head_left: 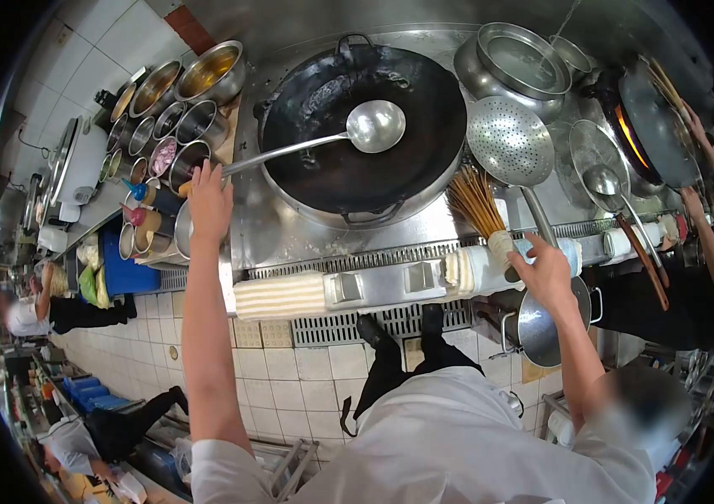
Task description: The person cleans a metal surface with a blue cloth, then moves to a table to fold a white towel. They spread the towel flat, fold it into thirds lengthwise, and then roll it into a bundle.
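Note:
My left hand (211, 206) is closed on the handle of a steel ladle (376, 126), near its wooden end. The ladle's bowl hangs over a large black wok (315, 172) with a wet, shiny inside. My right hand (546, 275) is at the lower end of the handle of a perforated strainer (510, 141), its thumb out to the left and its other fingers partly hidden. Beside that handle, a bamboo brush (476, 202) lies with its bristles toward the wok.
Sauce containers (201, 124) and squeeze bottles (145, 195) stand at the left. A metal pot (541, 332) is below my right hand. Behind the strainer sits a water-filled basin (525, 63). At the right, another person's arms (713, 244) are near a tilted wok (659, 126) and flames.

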Demonstrator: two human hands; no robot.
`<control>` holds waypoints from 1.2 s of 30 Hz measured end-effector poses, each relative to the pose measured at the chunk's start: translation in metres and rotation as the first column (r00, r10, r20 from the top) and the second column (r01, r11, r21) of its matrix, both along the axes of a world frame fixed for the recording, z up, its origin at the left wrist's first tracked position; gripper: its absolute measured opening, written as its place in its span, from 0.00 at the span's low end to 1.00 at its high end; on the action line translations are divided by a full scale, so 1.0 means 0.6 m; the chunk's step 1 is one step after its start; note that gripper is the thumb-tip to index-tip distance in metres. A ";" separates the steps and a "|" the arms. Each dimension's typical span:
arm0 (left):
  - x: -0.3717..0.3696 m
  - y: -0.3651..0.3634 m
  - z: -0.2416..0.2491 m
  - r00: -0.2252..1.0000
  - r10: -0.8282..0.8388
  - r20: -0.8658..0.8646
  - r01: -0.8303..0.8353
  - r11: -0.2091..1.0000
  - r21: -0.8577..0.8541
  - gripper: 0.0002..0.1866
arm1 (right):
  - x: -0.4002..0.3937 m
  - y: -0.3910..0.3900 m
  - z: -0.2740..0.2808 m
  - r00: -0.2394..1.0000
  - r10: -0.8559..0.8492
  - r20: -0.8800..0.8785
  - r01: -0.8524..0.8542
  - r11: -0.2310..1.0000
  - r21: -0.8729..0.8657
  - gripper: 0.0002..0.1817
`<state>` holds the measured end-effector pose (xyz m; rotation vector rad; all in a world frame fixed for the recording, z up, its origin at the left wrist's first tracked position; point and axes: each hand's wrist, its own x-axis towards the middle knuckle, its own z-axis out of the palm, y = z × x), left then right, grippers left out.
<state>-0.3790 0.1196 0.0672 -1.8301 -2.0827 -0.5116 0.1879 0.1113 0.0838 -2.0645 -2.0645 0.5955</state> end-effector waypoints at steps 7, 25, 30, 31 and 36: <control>0.003 0.017 0.003 0.984 -0.041 -0.174 -0.043 0.892 -0.450 0.17 | 0.025 -0.090 0.022 0.893 -0.152 -0.423 0.241 0.957 0.164 0.24; 0.581 -0.156 0.037 -0.334 0.277 0.901 0.552 0.832 -0.052 0.12 | -0.110 -0.207 0.056 0.413 -0.035 -0.910 -0.241 0.960 -0.146 0.26; 0.689 -0.144 0.003 0.038 -0.116 0.992 0.741 0.670 0.050 0.16 | -0.044 -0.201 0.033 0.288 -0.245 -0.926 -0.059 0.961 -0.272 0.18; 0.696 -0.142 -0.002 0.039 -0.116 0.992 0.745 0.666 0.048 0.16 | -0.033 -0.203 0.030 0.284 -0.247 -0.926 -0.053 0.961 -0.273 0.18; 0.694 -0.151 0.020 0.296 -0.135 0.946 0.782 0.602 -0.159 0.28 | 0.020 -0.200 -0.012 0.229 -0.552 -0.802 0.117 0.833 -0.540 0.13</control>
